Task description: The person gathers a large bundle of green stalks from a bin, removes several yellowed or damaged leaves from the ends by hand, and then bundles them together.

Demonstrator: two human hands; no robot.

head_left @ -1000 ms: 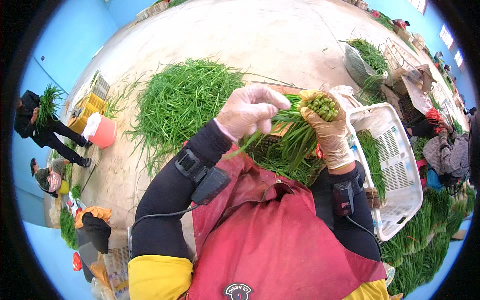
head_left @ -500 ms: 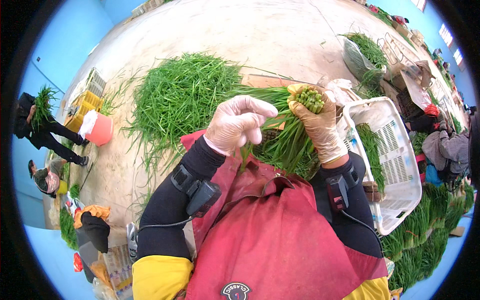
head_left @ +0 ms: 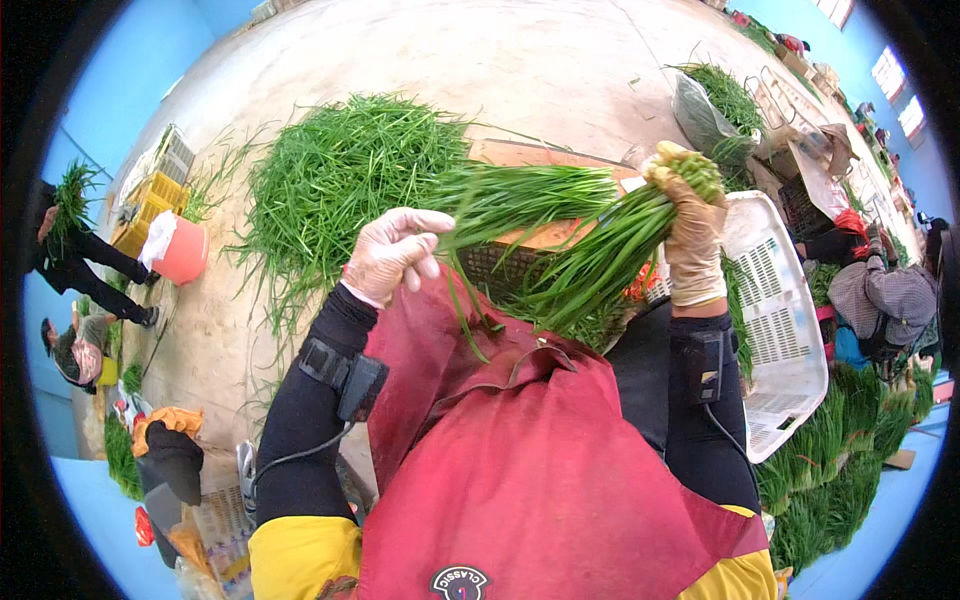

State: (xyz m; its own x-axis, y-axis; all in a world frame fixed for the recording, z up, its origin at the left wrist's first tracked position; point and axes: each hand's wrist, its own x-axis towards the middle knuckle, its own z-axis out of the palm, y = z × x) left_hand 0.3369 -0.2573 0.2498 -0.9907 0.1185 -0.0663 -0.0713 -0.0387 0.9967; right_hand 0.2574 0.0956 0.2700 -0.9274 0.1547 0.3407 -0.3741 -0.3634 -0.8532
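Note:
My right hand (head_left: 692,235), in a stained pale glove, is closed around a thick bunch of green garlic chives (head_left: 600,265). The cut stem ends stick out above the fist, and the leaves trail down to the left. My left hand (head_left: 395,255), also gloved, is drawn in with its fingers pinched on a few loose chive leaves (head_left: 465,315) that dangle over my red apron (head_left: 530,460). Another sheaf of chives (head_left: 530,195) lies straight on a wooden board (head_left: 560,238) between my hands, leaves toward the big pile.
A large heap of loose chives (head_left: 350,185) covers the floor ahead left. A white plastic crate (head_left: 785,340) stands at my right, with bundled chives (head_left: 830,470) beyond it. Far left, a person (head_left: 75,230) carries chives near a pink bucket (head_left: 182,250). Another person (head_left: 885,300) sits at the right.
My right hand has moved right with the bunch, uncovering the sheaf on the board. My left hand has drawn back left and down, away from the bunch.

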